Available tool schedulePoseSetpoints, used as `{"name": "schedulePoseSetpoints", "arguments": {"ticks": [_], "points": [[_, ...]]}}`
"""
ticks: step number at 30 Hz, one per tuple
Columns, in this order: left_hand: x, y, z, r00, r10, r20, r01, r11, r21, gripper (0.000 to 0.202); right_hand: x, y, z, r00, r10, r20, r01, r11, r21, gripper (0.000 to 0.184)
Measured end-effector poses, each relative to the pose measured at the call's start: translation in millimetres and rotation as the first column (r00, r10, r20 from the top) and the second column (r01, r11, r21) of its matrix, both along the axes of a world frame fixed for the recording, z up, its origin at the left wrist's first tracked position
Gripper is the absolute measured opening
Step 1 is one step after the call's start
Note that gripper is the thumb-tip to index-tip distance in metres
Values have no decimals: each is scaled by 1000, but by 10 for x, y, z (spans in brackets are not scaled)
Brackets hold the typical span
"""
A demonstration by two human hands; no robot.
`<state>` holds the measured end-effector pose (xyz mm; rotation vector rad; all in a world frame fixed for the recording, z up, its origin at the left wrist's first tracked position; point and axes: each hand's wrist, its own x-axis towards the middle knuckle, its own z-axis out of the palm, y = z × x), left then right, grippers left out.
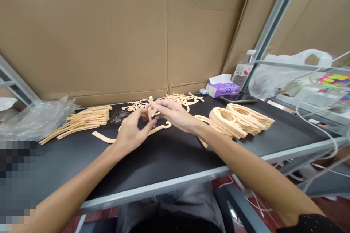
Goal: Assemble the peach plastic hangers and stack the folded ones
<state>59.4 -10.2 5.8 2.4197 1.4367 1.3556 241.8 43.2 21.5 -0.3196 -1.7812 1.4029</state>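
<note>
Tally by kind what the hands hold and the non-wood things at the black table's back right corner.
Wooden piece, held: 1
Tissue pack: 1
Phone: 1
Plastic bottle: 1
Small pale object: 1
Total: 5

A table [164,160] runs across in front of a cardboard wall [109,32]. At its middle, the left hand [131,131] and right hand [175,114] pinch one piece [151,111] between them, just above a hook [160,127] lying on the table. A pile of strips [82,120] lies to the left, with a plastic bag [32,116] further left at the edge. Scrolls [180,98] lie behind the hands. Stacked rings [237,118] sit to the right. Behind the rings lie a phone [238,98] and tissues [221,88], and a bottle [243,69] stands beyond them.
</note>
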Motion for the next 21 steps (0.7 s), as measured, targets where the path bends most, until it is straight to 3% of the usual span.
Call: {"name": "schedulePoseSetpoints", "arguments": {"ticks": [4,9,14,18,21], "points": [[17,-24,4,999,8,50,-8,1000,10,14,-3,4,-20,1000,-2,25,3,997,-78,28],[-5,-16,1,996,-19,91,27,996,-88,20,-12,7,-31,998,-27,57,32,996,-88,28],[-20,-10,-1,996,-38,81,47,991,-124,23,13,-13,12,986,-97,132,93,995,36,38],[-9,-14,1,997,-65,45,70,989,-134,24,45,-11,69,957,-214,195,184,970,161,49],[-6,-16,15,999,-41,25,43,994,-100,21,111,10,136,876,-427,225,379,897,226,56]]}}
